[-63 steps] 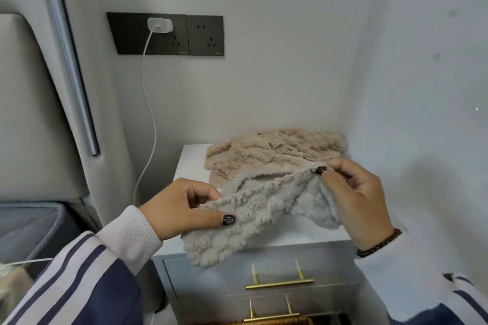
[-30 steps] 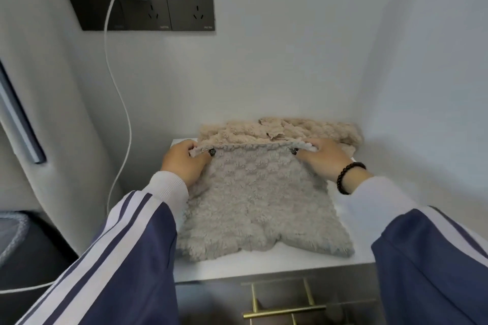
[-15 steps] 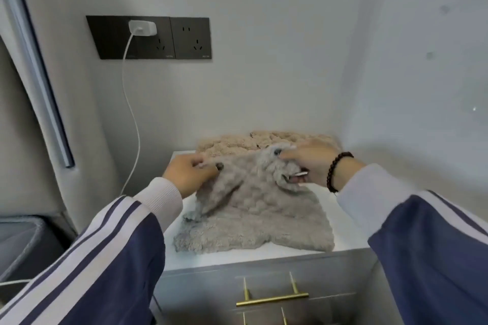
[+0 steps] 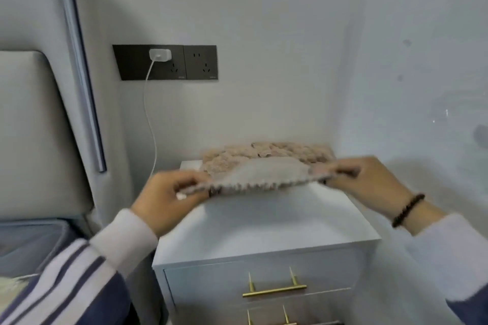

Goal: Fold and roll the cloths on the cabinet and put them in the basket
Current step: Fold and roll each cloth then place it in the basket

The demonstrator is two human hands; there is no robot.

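Observation:
A fluffy grey cloth (image 4: 266, 175) is stretched flat in the air just above the white cabinet top (image 4: 264, 224). My left hand (image 4: 166, 198) pinches its left end and my right hand (image 4: 361, 179) pinches its right end. The picture is blurred by motion, so the fold lines are hard to read. A beige fluffy cloth (image 4: 266, 153) lies crumpled at the back of the cabinet, against the wall, partly hidden behind the grey one. No basket is in view.
The cabinet stands in a corner, walls behind and to its right, with gold drawer handles (image 4: 274, 290) on its front. A white charger cable (image 4: 150, 124) hangs from the black socket panel (image 4: 166, 62). A padded headboard (image 4: 34, 126) and bed edge lie to the left.
The grey cloth lay spread on the cabinet while both hands gathered its far edge. Now it is lifted off the top and held taut between both hands, nearer to me.

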